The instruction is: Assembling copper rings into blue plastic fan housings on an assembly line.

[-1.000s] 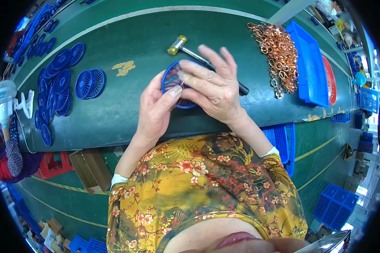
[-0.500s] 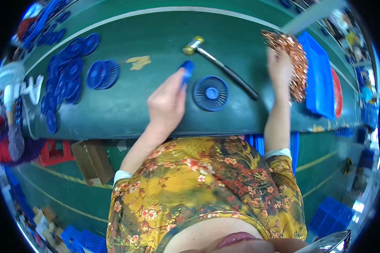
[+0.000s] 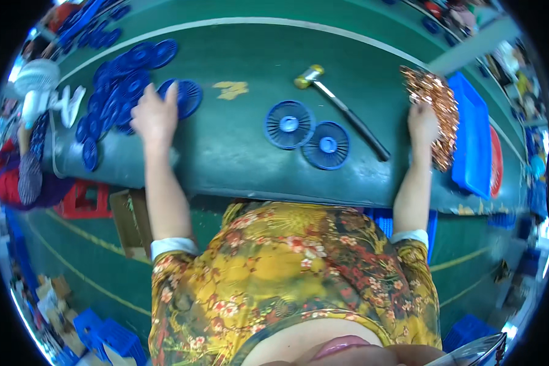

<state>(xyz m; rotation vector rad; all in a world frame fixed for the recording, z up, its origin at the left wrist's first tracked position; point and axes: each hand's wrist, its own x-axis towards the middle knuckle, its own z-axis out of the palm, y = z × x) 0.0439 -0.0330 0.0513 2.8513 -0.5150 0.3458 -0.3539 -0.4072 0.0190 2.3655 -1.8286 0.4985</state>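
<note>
My left hand (image 3: 155, 119) reaches over a pair of blue slatted discs (image 3: 190, 99) at the left, thumb and forefinger apart, partly covering one disc. My right hand (image 3: 423, 127) is at the near-left edge of a heap of small shiny copper-coloured metal pieces (image 3: 440, 122). Its fingers are drawn together against the heap, and what lies between them is hidden. In front of me two round blue slatted discs with light blue hubs lie flat: one disc (image 3: 289, 124) on the left, the other disc (image 3: 326, 145) nearer and touching or slightly overlapping it.
A mallet (image 3: 348, 112) with yellow heads and a black grip lies right of the discs. More blue discs (image 3: 113, 91) are piled far left, by a white fan (image 3: 38, 79). A blue tray (image 3: 471, 134) and a red container (image 3: 496, 161) stand right of the copper heap.
My left hand has put down a blue disc beside the other one and moved left to the paired discs. My right hand stays at the copper heap. The view has shifted somewhat.
</note>
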